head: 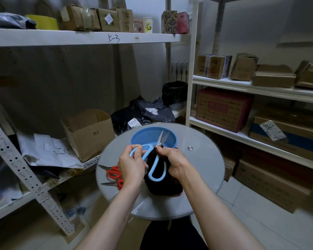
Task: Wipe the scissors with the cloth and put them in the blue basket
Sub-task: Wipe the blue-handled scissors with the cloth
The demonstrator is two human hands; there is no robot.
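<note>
My left hand [132,165] grips the upper handle loop of the light-blue scissors [156,160], held above the round table. Their blades [162,138] point up and away, over the blue basket [153,137] at the table's far side. My right hand [173,162] holds a dark cloth [163,183] bunched around the scissors just below the blades; the cloth hangs down under the lower handle loop. Two pairs of red-handled scissors [113,173] lie on the table to the left, partly hidden behind my left hand.
The round grey glass table [202,165] stands between white shelving units holding cardboard boxes. An open box [90,132] and papers sit on the low left shelf. Dark parcel bags [143,112] lie behind the table. Tiled floor lies at the lower right.
</note>
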